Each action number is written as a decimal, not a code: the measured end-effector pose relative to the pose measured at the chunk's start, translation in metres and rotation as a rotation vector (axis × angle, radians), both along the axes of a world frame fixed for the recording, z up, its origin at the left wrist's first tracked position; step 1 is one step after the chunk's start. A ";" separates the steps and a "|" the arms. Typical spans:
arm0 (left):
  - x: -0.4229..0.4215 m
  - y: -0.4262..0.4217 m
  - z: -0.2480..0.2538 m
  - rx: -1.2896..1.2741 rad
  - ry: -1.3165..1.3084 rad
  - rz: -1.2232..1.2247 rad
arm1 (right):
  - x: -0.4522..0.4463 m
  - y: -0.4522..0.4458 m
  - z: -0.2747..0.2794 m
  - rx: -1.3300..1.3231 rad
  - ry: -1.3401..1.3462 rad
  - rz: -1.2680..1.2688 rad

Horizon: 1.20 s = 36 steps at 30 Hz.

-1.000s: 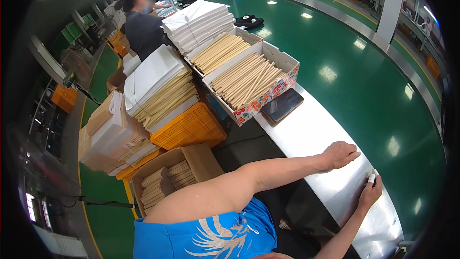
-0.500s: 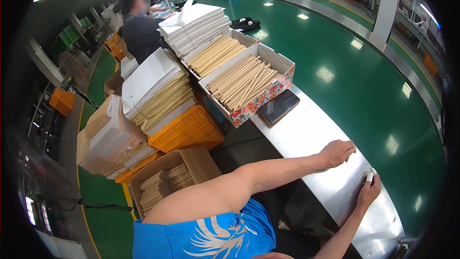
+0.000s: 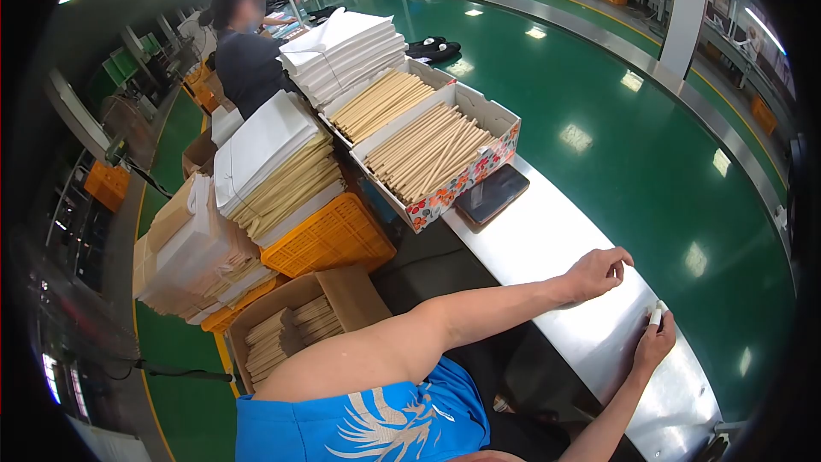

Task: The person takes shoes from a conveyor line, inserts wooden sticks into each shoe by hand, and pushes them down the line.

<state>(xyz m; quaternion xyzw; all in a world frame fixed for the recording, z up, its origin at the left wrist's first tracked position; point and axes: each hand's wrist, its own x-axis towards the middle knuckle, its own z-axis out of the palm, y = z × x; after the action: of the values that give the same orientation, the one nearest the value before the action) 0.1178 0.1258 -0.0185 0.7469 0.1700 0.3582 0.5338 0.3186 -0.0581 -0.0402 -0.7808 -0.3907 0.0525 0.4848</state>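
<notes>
My left hand (image 3: 597,275) hovers over the metal tabletop (image 3: 571,325), its forefinger and thumb curved with a gap between them. Nothing shows in that gap. Closer to the counter's rounded end, my right hand (image 3: 655,344) is closed, with its fingers bent together. A short white piece (image 3: 656,316) shows at its fingertips; I cannot tell whether it is gripped or worn on a finger. The hands are apart. Farther along the counter lies a dark phone-like device (image 3: 493,194), beside a flowered box (image 3: 462,173) of thin tan sticks (image 3: 428,151).
A green belt surface (image 3: 590,145) runs along the counter. Paper stacks (image 3: 342,51) and bundles (image 3: 274,158) stand beyond the boxes, some over an orange crate (image 3: 329,235). A cardboard box (image 3: 355,299) sits by my left arm. Another person (image 3: 248,60) works farther back.
The left hand's fingers have lifted and curled slightly, so the gap by the thumb now shows. The right hand keeps nearly the same pose. The whole view has shifted a little.
</notes>
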 end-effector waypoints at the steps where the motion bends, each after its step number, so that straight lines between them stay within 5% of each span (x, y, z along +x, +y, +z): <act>1: 0.000 0.001 0.000 -0.007 0.037 -0.013 | -0.002 0.000 0.002 0.001 -0.001 -0.001; 36: 0.001 -0.002 0.000 0.059 0.020 0.044 | -0.007 0.001 0.006 0.050 -0.040 0.012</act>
<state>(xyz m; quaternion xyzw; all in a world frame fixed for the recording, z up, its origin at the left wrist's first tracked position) 0.1188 0.1234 -0.0186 0.7620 0.1809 0.3671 0.5019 0.3120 -0.0568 -0.0342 -0.7669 -0.4060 0.0301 0.4960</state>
